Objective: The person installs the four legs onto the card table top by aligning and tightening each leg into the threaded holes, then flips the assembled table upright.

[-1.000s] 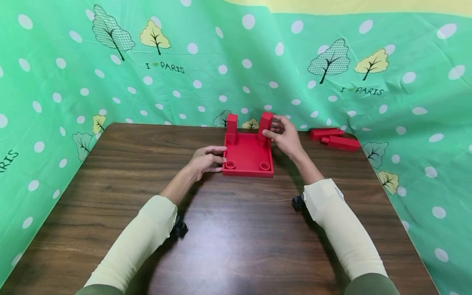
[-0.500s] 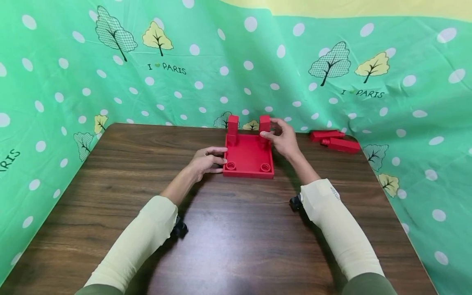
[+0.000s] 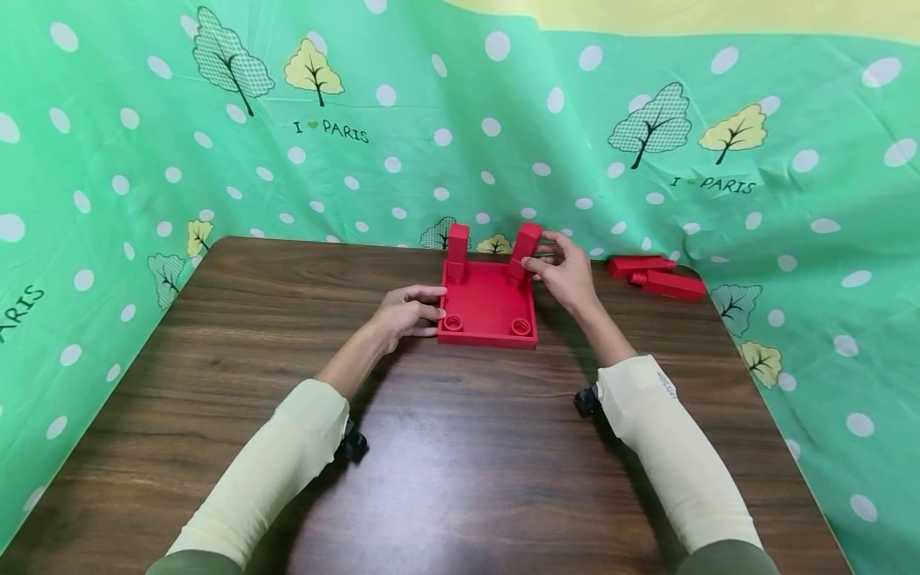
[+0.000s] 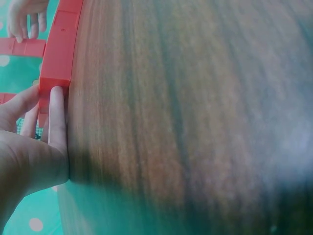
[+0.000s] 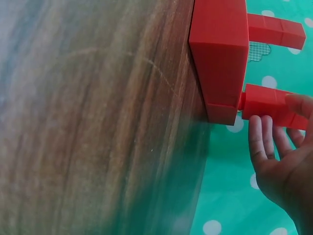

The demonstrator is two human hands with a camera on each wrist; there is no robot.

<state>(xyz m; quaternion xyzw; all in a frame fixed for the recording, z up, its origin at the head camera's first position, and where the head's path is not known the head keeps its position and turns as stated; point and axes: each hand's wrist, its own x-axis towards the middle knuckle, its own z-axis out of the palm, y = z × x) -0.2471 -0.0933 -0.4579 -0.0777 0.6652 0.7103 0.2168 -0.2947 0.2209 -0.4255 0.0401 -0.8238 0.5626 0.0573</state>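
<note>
Room before red tray (image 3: 487, 341), posts (image 3: 458, 249) obstructing far end

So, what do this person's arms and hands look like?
The left hand and right hand are bare. Pale cream sleeves cover the forearms, with dark green fabric higher up. A small black device sits by each cuff; the right sleeve bears small print, unreadable here.

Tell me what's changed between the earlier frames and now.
The right-hand red post, pinched by the right hand, leaned right, stood upright half a second ago, and now leans right again, the hand following. Nothing was newly gripped or released. The left hand stays against the red tray; the left-hand post and two loose posts stay put.
</note>
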